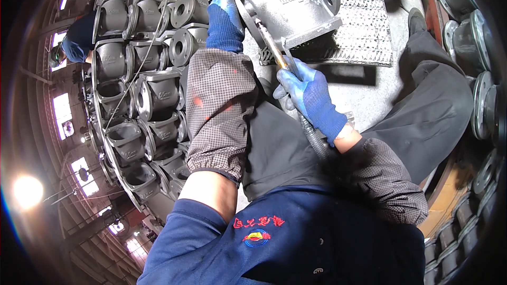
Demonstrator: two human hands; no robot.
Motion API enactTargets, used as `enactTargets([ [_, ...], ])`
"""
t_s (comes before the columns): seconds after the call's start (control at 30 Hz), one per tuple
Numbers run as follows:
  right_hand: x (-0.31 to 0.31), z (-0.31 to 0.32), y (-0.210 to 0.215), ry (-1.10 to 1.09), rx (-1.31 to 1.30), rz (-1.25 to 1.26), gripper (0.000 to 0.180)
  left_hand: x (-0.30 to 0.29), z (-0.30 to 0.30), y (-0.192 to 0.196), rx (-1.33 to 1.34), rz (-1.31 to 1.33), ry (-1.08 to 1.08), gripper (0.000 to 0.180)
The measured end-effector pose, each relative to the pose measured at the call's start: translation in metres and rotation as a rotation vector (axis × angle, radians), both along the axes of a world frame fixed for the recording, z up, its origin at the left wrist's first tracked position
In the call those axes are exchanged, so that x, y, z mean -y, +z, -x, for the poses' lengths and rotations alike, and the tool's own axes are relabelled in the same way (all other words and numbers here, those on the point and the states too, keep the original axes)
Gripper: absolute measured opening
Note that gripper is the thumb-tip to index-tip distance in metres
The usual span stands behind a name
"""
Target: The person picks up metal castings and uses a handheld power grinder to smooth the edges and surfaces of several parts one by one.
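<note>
I see one grey cast-metal flanged valve body (296, 5), my left hand (226, 8) gripping its edge; right hand (311, 97) closed around one slim hose-fed tool (274, 47); stacked grey castings (142, 89) left, over ten.

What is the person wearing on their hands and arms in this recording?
Both the left hand and right hand wear blue knit gloves. Over each forearm is a grey-brown checked sleeve cover with elastic cuffs, the left one bearing a few reddish spots. Above them are dark blue work jacket sleeves.
</note>
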State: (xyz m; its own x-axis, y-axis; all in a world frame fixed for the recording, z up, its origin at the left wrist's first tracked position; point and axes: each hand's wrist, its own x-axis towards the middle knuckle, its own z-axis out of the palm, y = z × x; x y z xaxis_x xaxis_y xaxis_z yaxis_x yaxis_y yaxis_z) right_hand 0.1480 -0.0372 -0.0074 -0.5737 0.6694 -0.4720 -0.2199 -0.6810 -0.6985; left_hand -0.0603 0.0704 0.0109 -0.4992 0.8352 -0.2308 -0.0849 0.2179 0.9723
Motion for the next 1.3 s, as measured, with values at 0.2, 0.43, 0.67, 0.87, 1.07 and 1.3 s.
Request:
enactTargets([
  [0.2, -0.007, -0.009, -0.007, 0.004, 0.079, -0.096, 0.039, -0.008, -0.014, -0.004, 0.081, 0.021, 0.015, 0.074],
  [0.43, -0.006, -0.004, -0.006, 0.037, 0.072, -0.119, 0.040, -0.003, -0.008, 0.002, 0.075, 0.014, 0.037, 0.076],
  [0.67, -0.007, -0.008, -0.013, -0.031, 0.068, -0.083, 0.038, -0.010, -0.028, 0.007, 0.055, 0.118, 0.091, 0.074],
  [0.87, -0.010, -0.013, -0.006, 0.044, 0.073, -0.112, 0.040, 0.003, -0.020, 0.006, 0.048, 0.027, 0.002, 0.073],
  [1.07, -0.007, -0.004, 0.003, -0.036, 0.015, -0.051, 0.040, 0.008, -0.059, 0.036, -0.129, 0.060, 0.065, 0.074],
  [1.3, 0.002, 0.009, 0.016, -0.097, -0.037, 0.042, 0.037, -0.001, -0.025, 0.014, 0.004, -0.045, 0.047, 0.060],
])
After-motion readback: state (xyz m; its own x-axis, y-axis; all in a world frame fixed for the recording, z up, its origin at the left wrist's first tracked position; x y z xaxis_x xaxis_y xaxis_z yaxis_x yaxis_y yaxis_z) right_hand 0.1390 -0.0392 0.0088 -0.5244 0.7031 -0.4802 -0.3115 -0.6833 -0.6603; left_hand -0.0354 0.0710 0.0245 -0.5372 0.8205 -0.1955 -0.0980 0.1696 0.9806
